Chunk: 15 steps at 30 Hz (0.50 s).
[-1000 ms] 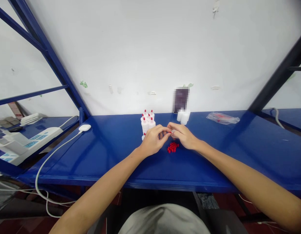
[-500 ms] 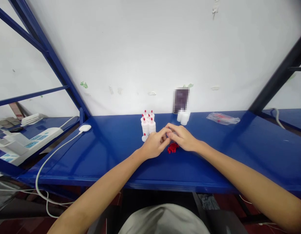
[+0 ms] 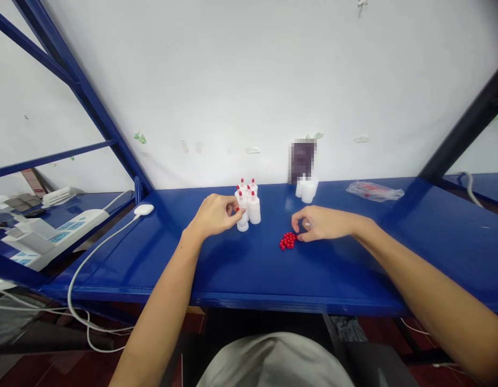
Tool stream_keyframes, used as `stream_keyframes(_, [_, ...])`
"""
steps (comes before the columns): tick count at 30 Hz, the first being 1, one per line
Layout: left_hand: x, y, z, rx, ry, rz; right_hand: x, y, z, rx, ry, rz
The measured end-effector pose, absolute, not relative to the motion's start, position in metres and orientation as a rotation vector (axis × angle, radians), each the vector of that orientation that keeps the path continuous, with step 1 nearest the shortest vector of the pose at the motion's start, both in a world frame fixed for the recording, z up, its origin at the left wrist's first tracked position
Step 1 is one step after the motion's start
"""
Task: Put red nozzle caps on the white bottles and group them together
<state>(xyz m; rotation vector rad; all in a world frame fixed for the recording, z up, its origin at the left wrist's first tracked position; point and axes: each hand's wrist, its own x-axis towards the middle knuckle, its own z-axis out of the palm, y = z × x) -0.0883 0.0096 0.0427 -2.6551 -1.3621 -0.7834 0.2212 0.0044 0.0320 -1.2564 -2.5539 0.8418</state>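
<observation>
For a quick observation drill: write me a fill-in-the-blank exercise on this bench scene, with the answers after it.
1. The left hand holds a small white bottle with a ____ cap.
2. The loose caps lie in a pile just beside the ____ hand.
3. The bench top is painted ____.
4. The plastic bag lies on the bench to the ____ of the uncapped bottles.

Missing words: red; right; blue; right

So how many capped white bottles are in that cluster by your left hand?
5 show, though others may hide behind. Two stand at the back, two in the middle, and the left hand touches one in front.
</observation>
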Motion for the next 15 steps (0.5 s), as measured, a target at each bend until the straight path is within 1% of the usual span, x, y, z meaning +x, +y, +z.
stream_keyframes(5, [-0.087, 0.012, 0.039, -2.706, -1.428, -0.717, 0.217, 0.006, 0.031, -1.266, -2.598, 0.733])
stream_keyframes(10, [-0.085, 0.015, 0.034, -2.669, -1.426, -0.705, 0.214, 0.006, 0.031, -1.262, -2.424, 0.623])
stream_keyframes(13, [-0.084, 0.013, 0.034, -2.570, -1.405, -0.784, 0.205, 0.003, 0.028, -1.160, -2.303, 0.609])
stream_keyframes(15, [-0.079, 0.009, 0.033, -2.517, -1.332, -0.904, 0.197, 0.000, 0.025, -1.077, -2.208, 0.708])
